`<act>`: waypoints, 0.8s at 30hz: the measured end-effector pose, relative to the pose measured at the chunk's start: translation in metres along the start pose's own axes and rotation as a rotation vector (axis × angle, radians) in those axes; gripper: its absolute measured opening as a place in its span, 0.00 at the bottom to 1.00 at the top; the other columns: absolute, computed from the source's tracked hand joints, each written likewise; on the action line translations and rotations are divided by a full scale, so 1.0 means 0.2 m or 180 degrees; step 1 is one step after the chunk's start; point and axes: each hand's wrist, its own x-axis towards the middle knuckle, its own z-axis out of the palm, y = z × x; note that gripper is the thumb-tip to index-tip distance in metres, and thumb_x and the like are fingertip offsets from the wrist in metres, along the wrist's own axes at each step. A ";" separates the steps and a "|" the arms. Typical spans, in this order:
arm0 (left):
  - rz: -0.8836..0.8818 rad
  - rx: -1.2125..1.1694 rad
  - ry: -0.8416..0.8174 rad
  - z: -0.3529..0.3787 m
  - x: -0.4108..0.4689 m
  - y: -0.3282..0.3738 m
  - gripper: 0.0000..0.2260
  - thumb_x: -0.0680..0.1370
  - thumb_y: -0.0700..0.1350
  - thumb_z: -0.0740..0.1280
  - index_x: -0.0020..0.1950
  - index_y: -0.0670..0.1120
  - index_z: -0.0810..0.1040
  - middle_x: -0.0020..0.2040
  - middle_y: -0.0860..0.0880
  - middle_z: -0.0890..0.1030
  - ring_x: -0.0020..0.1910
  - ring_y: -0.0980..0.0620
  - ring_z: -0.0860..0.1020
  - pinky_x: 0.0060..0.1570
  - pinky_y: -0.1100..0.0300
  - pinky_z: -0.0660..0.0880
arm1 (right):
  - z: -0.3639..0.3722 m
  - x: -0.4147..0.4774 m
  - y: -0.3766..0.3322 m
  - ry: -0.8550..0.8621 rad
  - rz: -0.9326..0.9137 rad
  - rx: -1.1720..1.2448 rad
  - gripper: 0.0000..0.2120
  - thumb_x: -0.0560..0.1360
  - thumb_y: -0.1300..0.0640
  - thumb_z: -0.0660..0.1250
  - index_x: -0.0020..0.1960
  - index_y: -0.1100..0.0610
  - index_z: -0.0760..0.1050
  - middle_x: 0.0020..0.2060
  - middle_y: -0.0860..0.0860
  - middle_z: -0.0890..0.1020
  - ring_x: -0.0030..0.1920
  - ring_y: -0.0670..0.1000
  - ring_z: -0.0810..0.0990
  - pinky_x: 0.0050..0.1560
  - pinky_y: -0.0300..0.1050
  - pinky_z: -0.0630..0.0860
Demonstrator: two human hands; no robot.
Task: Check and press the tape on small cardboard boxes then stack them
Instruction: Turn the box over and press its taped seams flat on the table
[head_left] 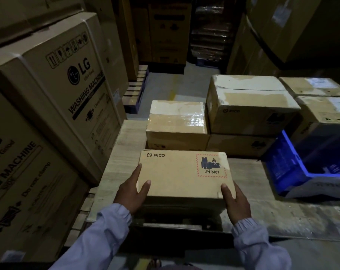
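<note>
A small brown PICO box (177,174) with a red-bordered UN 3481 label faces up in front of me, over a cardboard sheet (262,207). My left hand (133,191) grips its left near corner, thumb on the top face and fingers along the side. My right hand (234,203) grips the right near corner the same way. No tape shows on the upper face. Behind it stands a taped box (177,121) on another box, and to the right a taller stack of PICO boxes (249,106).
Large LG washing machine cartons (54,90) wall off the left side. A blue crate (309,168) lies tilted at the right. More small boxes (321,98) sit at the far right. Pallets (136,88) and tall cartons stand down the dim aisle.
</note>
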 end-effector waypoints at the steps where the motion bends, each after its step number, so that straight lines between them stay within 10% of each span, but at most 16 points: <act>1: -0.0014 -0.0028 -0.0031 -0.01 0.00 0.00 0.31 0.79 0.54 0.64 0.79 0.53 0.55 0.71 0.48 0.73 0.67 0.44 0.73 0.62 0.59 0.70 | 0.00 -0.01 -0.02 -0.0001 0.0079 0.0212 0.17 0.80 0.44 0.61 0.66 0.48 0.73 0.58 0.52 0.79 0.54 0.51 0.75 0.55 0.45 0.68; 6: -0.0204 -0.0363 -0.0102 -0.03 0.01 0.01 0.31 0.78 0.57 0.64 0.79 0.53 0.57 0.72 0.48 0.71 0.69 0.47 0.71 0.63 0.63 0.67 | -0.07 -0.04 -0.16 -0.0160 0.0076 0.0731 0.17 0.79 0.50 0.63 0.66 0.52 0.74 0.59 0.56 0.79 0.53 0.52 0.76 0.51 0.43 0.69; 12: -0.0529 -0.0826 -0.0464 0.12 -0.05 0.01 0.30 0.79 0.58 0.63 0.78 0.51 0.60 0.75 0.48 0.66 0.72 0.49 0.66 0.65 0.63 0.62 | -0.20 -0.02 -0.41 -0.0051 -0.1016 0.0170 0.35 0.67 0.33 0.59 0.72 0.42 0.65 0.68 0.51 0.74 0.64 0.51 0.74 0.52 0.31 0.70; 17: -0.0831 -0.1100 -0.0932 0.21 -0.03 0.08 0.32 0.80 0.61 0.57 0.80 0.49 0.51 0.77 0.49 0.60 0.75 0.49 0.61 0.66 0.64 0.56 | -0.12 -0.06 -0.51 0.0065 -0.1852 -0.0847 0.35 0.75 0.32 0.53 0.77 0.48 0.58 0.75 0.48 0.64 0.74 0.49 0.62 0.70 0.58 0.66; 24: -0.0618 -0.1776 -0.0777 0.07 -0.04 0.27 0.38 0.75 0.69 0.56 0.78 0.47 0.60 0.77 0.48 0.61 0.76 0.49 0.60 0.76 0.49 0.55 | -0.04 -0.20 -0.56 -0.0662 -0.2249 -0.0410 0.28 0.80 0.42 0.51 0.77 0.51 0.58 0.76 0.45 0.60 0.76 0.41 0.56 0.75 0.38 0.53</act>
